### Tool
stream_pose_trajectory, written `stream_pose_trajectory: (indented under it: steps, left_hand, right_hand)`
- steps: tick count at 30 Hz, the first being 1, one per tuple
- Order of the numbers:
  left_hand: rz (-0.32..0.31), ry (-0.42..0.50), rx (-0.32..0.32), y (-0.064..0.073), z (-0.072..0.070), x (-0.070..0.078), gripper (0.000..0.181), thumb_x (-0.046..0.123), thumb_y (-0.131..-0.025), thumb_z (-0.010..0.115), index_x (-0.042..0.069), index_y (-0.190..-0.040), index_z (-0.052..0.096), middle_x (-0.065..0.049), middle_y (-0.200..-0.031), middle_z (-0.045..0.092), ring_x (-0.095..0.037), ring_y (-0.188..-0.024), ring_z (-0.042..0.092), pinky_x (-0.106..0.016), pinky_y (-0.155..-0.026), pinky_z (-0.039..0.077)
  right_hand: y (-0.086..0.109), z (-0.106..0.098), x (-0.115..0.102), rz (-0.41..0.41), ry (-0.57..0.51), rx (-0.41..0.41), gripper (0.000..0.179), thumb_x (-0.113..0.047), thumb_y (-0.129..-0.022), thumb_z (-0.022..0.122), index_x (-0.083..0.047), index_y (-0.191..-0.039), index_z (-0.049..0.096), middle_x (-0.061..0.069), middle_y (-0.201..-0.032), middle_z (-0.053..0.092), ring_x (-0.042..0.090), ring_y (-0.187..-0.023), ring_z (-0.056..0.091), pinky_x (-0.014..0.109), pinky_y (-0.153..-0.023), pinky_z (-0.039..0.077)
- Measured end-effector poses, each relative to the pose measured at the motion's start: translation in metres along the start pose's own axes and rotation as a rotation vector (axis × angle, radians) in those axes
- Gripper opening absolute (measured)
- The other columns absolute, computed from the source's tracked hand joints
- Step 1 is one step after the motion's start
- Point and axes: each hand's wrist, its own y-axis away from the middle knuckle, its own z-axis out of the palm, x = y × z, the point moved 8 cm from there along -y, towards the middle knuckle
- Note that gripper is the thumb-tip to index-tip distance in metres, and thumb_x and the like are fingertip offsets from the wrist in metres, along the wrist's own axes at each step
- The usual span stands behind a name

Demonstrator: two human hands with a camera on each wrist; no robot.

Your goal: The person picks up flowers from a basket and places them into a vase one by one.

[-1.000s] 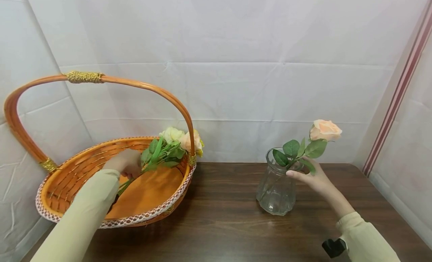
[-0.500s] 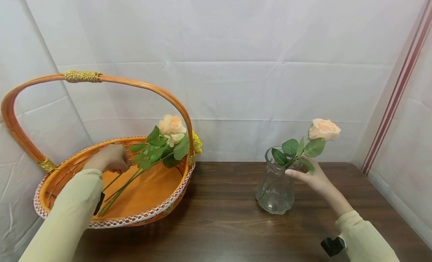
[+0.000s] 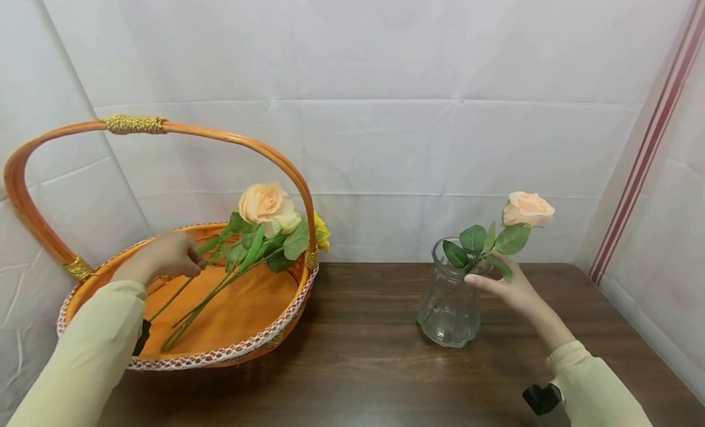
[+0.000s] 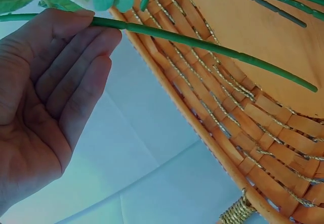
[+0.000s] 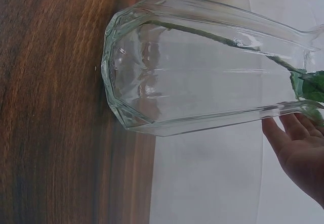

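Inside the wicker basket [image 3: 231,353], my left hand [image 3: 162,256] pinches the green stem [image 4: 217,47] of a peach rose [image 3: 266,202] between thumb and fingertips. The stem's cut end hangs over the basket floor. A pale cream flower [image 3: 287,222] and a yellow flower [image 3: 321,232] lie at the basket's right end, with several stems beside the held one. My right hand [image 3: 509,286] holds the neck of a clear glass vase [image 3: 451,317], thumb in front and fingers behind. One peach rose [image 3: 527,209] leans right in the vase; its stem shows through the glass.
The basket's tall arched handle [image 3: 237,139] rises over the left hand's work area. Brown wooden table [image 3: 369,341] surface lies between basket and vase. A white cloth wall [image 3: 374,145] stands close behind both.
My left hand has drawn back leftward with the peach rose, whose bloom has come left and up out of the bunch. The right hand and vase stay in place.
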Motion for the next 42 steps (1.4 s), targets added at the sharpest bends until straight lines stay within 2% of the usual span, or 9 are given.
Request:
stream_pose_trajectory:
  steps: [3,8,10,14,17,21,27,36,42]
  left_hand:
    - [0.003,0.005,0.007,0.003,-0.001,0.003,0.019,0.002,-0.077,0.061,0.01,-0.06,0.059,0.006,-0.049,0.04,-0.008,-0.044,0.031,-0.025,-0.045,0.031]
    - [0.058,-0.028,0.044,0.007,-0.006,0.016,0.018,0.002,-0.076,0.063,0.01,-0.06,0.06,0.006,-0.047,0.038,-0.008,-0.042,0.031,-0.025,-0.044,0.031]
    - [0.09,-0.044,0.064,0.008,-0.007,0.021,0.02,0.001,-0.075,0.064,0.011,-0.059,0.057,0.007,-0.048,0.034,-0.008,-0.042,0.028,-0.024,-0.044,0.029]
    - [0.155,-0.072,0.102,0.011,-0.009,0.034,0.033,0.001,-0.073,0.066,0.014,-0.053,0.043,0.007,-0.051,0.023,-0.008,-0.045,0.022,-0.023,-0.045,0.022]
    - [0.189,-0.083,0.12,0.012,-0.009,0.043,0.025,0.002,-0.072,0.067,0.011,-0.054,0.052,0.009,-0.053,0.038,-0.007,-0.048,0.028,-0.024,-0.046,0.028]
    - [0.213,-0.074,0.121,0.013,-0.009,0.053,0.005,0.004,-0.074,0.068,0.007,-0.069,0.069,0.003,-0.065,0.061,-0.008,-0.055,0.044,-0.029,-0.053,0.042]
    - [0.222,-0.038,0.125,0.014,-0.01,0.064,0.004,0.005,-0.074,0.07,0.004,-0.077,0.072,-0.002,-0.074,0.068,-0.012,-0.065,0.06,-0.037,-0.062,0.051]
    - [0.248,-0.005,0.136,0.015,-0.01,0.073,0.006,0.006,-0.075,0.07,0.003,-0.079,0.073,-0.003,-0.074,0.069,-0.013,-0.067,0.062,-0.036,-0.064,0.052]
    - [0.287,0.012,0.149,0.016,-0.012,0.084,0.006,0.009,-0.075,0.071,0.005,-0.079,0.073,-0.003,-0.077,0.069,-0.015,-0.072,0.064,-0.037,-0.066,0.052]
  right_hand:
    - [-0.001,0.0,0.0,-0.004,-0.001,-0.004,0.049,-0.011,-0.086,0.062,0.003,-0.129,0.043,0.01,-0.1,0.055,0.005,-0.085,0.056,0.025,-0.071,0.049]
    - [-0.001,-0.001,0.0,-0.004,0.005,-0.002,0.05,-0.012,-0.086,0.062,0.003,-0.13,0.042,0.009,-0.1,0.055,0.004,-0.086,0.055,0.025,-0.071,0.049]
    - [0.0,0.0,0.0,-0.002,-0.001,-0.002,0.05,-0.011,-0.086,0.062,0.003,-0.129,0.043,0.008,-0.101,0.055,0.005,-0.086,0.055,0.025,-0.071,0.049]
    - [0.0,0.0,0.0,-0.001,-0.01,-0.002,0.047,-0.011,-0.086,0.062,0.003,-0.127,0.045,0.007,-0.098,0.055,0.006,-0.084,0.056,0.026,-0.07,0.049]
    - [0.0,0.001,0.0,-0.002,-0.008,-0.002,0.046,-0.011,-0.086,0.062,0.004,-0.126,0.045,0.006,-0.098,0.055,0.006,-0.084,0.056,0.026,-0.069,0.049]
    - [0.001,0.0,0.0,-0.006,-0.006,0.0,0.046,-0.011,-0.086,0.062,0.004,-0.126,0.045,0.005,-0.098,0.055,0.006,-0.084,0.056,0.026,-0.07,0.049]
    - [0.001,0.001,-0.001,-0.017,-0.03,-0.003,0.047,-0.009,-0.086,0.062,0.004,-0.127,0.044,0.004,-0.098,0.056,0.005,-0.085,0.057,0.025,-0.071,0.05]
    - [0.001,0.002,-0.004,-0.038,-0.046,-0.011,0.046,-0.008,-0.086,0.061,0.004,-0.127,0.045,0.007,-0.099,0.057,0.005,-0.085,0.057,0.025,-0.071,0.05]
    - [0.0,0.003,-0.004,-0.026,-0.051,-0.018,0.049,-0.009,-0.086,0.061,0.004,-0.129,0.042,0.008,-0.101,0.056,0.005,-0.086,0.057,0.025,-0.071,0.05]
